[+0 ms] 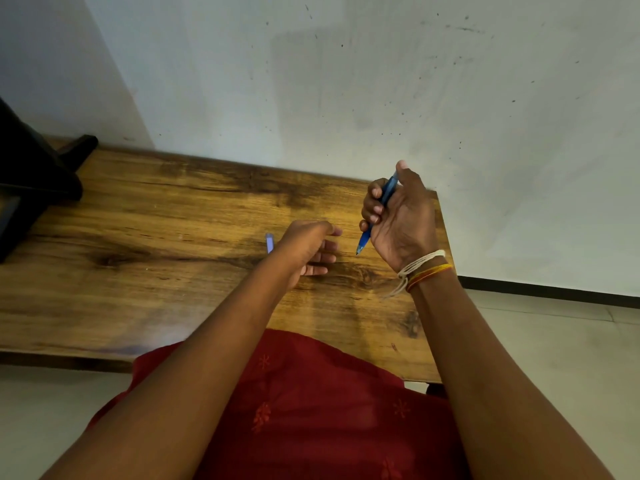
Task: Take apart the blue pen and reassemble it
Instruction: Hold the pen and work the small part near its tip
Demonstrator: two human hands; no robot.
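My right hand (398, 216) is raised over the right part of the wooden table (156, 237), fingers curled around the blue pen (375, 216). The pen slants with its tip pointing down and left, and my thumb rests on its upper end. My left hand (308, 249) hovers low over the table just left of the pen tip, fingers loosely spread and holding nothing. A small light-blue pen part (269, 242), likely the cap, lies on the table and shows just past my left wrist, partly hidden by it.
A dark piece of furniture (31, 181) stands on the table's far left end. A white wall (346, 81) runs right behind the table. The table's right edge lies just beyond my right hand, with tiled floor (554, 341) past it. Red cloth covers my lap (311, 410).
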